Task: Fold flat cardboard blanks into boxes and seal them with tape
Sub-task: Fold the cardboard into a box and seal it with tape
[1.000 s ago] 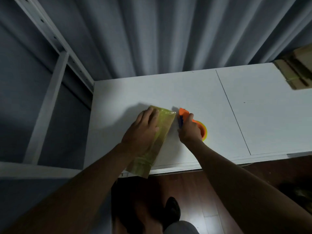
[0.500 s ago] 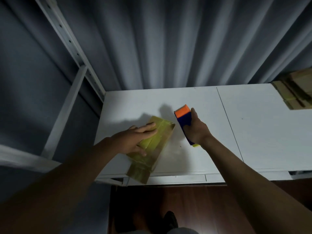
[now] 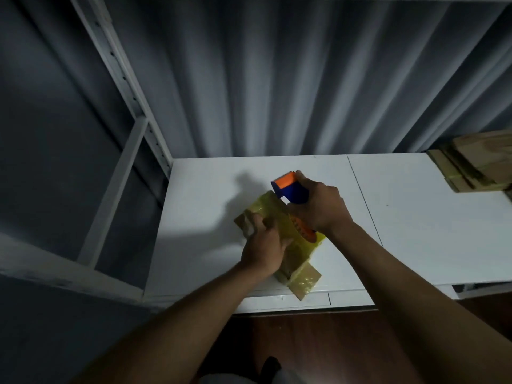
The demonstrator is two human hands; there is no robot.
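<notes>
Gripping the dispenser (image 3: 292, 191), the right hand (image 3: 318, 207) sets it over the box (image 3: 291, 242); the left hand (image 3: 263, 245), at its 8 o'clock, holds the box on the counter (image 3: 415, 231).

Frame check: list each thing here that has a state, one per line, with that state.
Box: folded, wrapped in yellowish tape, lying on the white table, one flap sticking out at the near end.
Tape dispenser: lifted, held over the box, touching it or not unclear.
Left hand: grips the box.
Right hand: grips the dispenser.
Cardboard stack: resting at the table's far right.
</notes>
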